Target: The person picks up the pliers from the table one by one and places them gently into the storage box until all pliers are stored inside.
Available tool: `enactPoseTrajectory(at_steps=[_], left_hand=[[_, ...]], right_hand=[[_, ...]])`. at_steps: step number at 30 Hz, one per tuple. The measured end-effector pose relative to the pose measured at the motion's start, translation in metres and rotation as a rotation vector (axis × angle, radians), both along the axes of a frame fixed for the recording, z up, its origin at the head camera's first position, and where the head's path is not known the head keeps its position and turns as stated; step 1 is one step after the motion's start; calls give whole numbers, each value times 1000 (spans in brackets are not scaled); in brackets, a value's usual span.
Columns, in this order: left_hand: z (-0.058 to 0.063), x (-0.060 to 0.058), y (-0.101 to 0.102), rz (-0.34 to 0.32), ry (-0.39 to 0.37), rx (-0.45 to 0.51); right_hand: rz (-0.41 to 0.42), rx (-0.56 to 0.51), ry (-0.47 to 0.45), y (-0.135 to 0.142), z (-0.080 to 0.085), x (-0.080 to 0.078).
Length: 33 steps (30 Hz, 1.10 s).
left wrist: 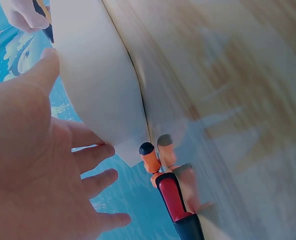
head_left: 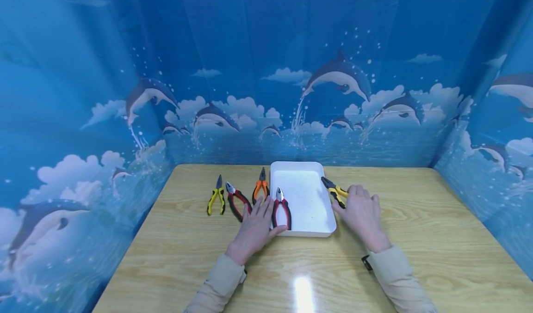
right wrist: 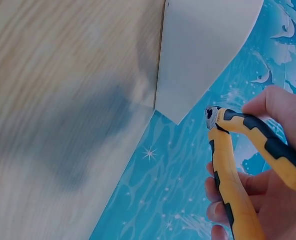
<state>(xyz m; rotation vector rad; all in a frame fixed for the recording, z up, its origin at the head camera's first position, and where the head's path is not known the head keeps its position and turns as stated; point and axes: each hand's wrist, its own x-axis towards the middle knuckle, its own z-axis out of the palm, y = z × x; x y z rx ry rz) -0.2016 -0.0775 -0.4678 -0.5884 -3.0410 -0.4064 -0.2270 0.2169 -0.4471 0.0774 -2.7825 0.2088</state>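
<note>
My right hand [head_left: 363, 211] holds yellow-and-black pliers [head_left: 334, 192] at the right wall of a white tray [head_left: 308, 202]; their jaws overlap the rim in the head view. In the right wrist view the thumb and fingers grip the parted handles [right wrist: 228, 175]. At the tray's near left side rests my left hand [head_left: 256, 227], fingers extended, the thumb over the rim. Red-and-black pliers [head_left: 288, 207] lie inside the tray along its left wall. Just left of it are orange-handled pliers [head_left: 257, 188] and another red-and-black pair [head_left: 234, 204], both partly covered by the left hand.
Yellow-handled long-nose pliers [head_left: 215, 201] lie farthest left on the wooden table [head_left: 175, 257]. A blue curtain with printed dolphins [head_left: 250, 63] hangs behind the table and along both sides.
</note>
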Motion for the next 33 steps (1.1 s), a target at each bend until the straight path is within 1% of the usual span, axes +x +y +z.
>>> enactPoseTrajectory(at_steps=[5,10,15,20,23,28,33], left_hand=[[-2,0,-1,-1,-3,-2],[-3,-1,0,12,-2,-16],[-2,-2,2,30,-25,-19],[-1,-3,2,34,-52,-12],[-1,-3,2,37,-52,-13],[-1,-3,3,44,-38,-22],[-2,-3,2,31,-27,-25]], right_hand=[[8,8,-15,-5,-1,0],[24,35,-7,-13,-1,0],[48,63,0,-24,1,0],[79,114,11,-33,2,-1],[86,131,-3,-39,0,-2],[98,151,-51,-49,-3,-5],[98,187,-96,-58,-6,-7]])
